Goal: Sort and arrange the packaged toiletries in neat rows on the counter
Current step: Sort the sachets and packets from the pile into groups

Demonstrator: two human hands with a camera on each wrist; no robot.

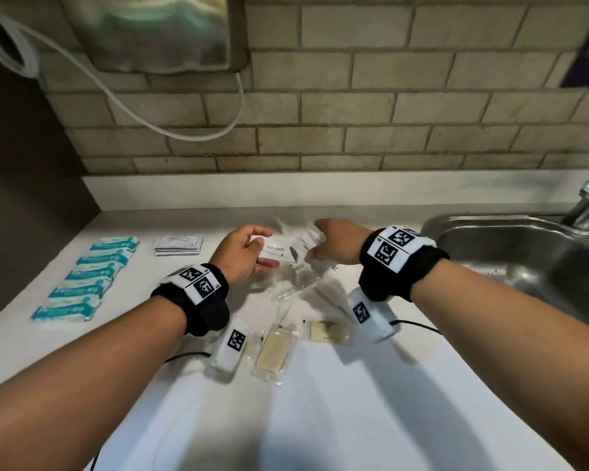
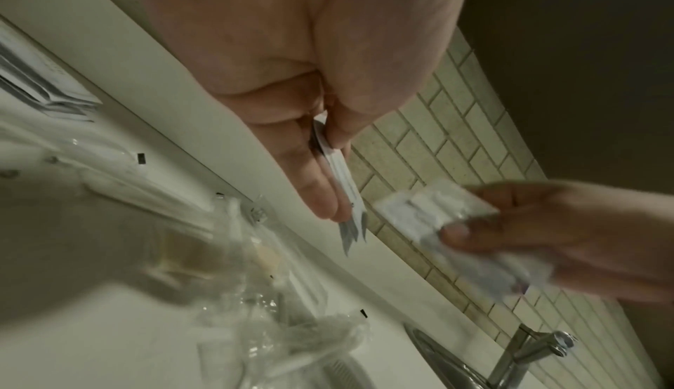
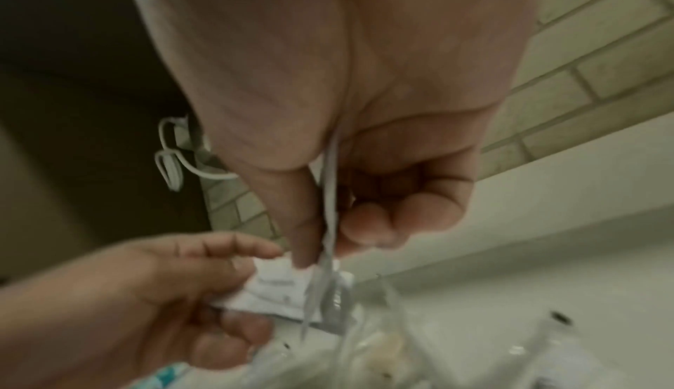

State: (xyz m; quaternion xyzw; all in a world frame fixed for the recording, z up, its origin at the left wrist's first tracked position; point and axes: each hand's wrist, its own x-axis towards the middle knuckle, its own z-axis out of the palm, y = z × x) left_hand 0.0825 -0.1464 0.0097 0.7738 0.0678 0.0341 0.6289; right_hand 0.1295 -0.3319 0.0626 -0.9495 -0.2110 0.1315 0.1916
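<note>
Beige brick tile runs behind a white worktop with a steel sink at its right end, and most of the sorting looks half done. Along the left edge sits a column of teal packs, with a small stack of white sachets just beside it toward the back. Mid-counter there's a loose heap of clear wrappers, and two soap packets lie nearer the front edge. Left hand pinches a few toothpaste sachets between thumb and fingers, held flat above the heap, long axis running left to right. Right hand is just beside it, thumb and fingers pinching more thin white sachets edge-on, so the two bundles nearly meet over the heap. What matters, I reckon: the right hand's sachets point their free ends toward the left hand, which is the nearer one to the sorted rows on the left. Merging them into the left hand's stack seems the obvious move, then setting it down beside the white sachets.
</note>
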